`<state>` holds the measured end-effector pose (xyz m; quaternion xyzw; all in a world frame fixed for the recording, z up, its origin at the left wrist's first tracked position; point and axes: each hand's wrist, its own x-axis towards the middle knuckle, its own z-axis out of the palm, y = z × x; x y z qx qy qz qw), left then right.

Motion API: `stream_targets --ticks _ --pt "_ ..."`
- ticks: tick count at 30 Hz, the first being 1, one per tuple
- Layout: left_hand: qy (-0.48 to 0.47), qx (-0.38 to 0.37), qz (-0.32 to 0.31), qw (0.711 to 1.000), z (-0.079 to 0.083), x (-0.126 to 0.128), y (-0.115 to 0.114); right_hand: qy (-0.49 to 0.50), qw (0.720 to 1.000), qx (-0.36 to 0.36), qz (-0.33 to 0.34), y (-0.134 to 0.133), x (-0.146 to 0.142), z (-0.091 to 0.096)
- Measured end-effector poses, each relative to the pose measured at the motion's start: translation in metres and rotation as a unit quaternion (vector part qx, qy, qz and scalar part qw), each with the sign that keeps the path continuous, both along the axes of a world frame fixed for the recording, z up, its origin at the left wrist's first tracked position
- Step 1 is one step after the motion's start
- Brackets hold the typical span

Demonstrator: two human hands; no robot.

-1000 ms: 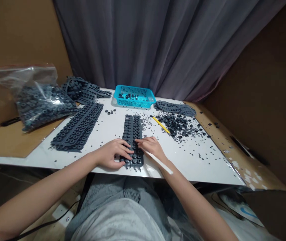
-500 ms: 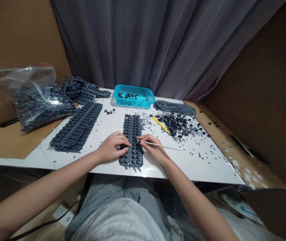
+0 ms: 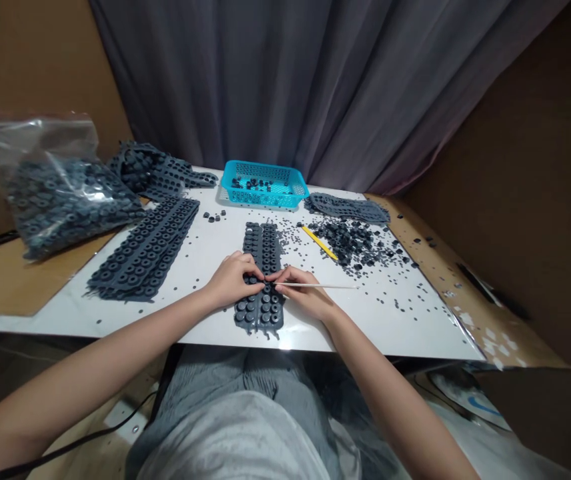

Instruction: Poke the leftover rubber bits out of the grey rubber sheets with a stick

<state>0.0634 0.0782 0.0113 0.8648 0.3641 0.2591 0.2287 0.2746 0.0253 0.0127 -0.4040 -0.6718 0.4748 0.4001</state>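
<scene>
A dark grey rubber strip [image 3: 261, 267] studded with round buttons lies lengthwise on the white table [image 3: 205, 267] in front of me. My left hand [image 3: 232, 279] rests on the strip's middle, fingers curled and pinching at a button. My right hand [image 3: 301, 291] sits at the strip's right edge, fingers closed on a thin white stick [image 3: 320, 287] whose shaft points right, its tip at the strip where the two hands meet.
A blue basket [image 3: 264, 183] with a few buttons stands at the back. Loose buttons [image 3: 353, 241] and a yellow stick [image 3: 318, 242] lie to the right. More rubber strips [image 3: 145, 247] and a plastic bag of parts [image 3: 58, 200] are on the left. Grey curtain behind.
Both hands moved up the strip from its near end toward the middle. The white stick swung from pointing down-right to pointing level to the right.
</scene>
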Motion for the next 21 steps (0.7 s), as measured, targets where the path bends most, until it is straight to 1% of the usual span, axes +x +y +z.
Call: stream_targets --ticks 2,8,21 --pt "-0.006 0.0 0.011 1.0 -0.002 0.0019 -0.0011 0.0 1.0 -0.001 -0.001 0.0002 0.0007 -0.0009" --pt "0.007 0.015 0.012 1.0 -0.0025 0.0045 -0.0022 0.003 1.0 0.004 0.004 0.0018 0.0021 -0.0049" --pt "0.004 0.004 0.005 1.0 -0.0008 0.0056 -0.0021 -0.003 1.0 0.004 0.002 0.0028 0.0016 -0.0057"
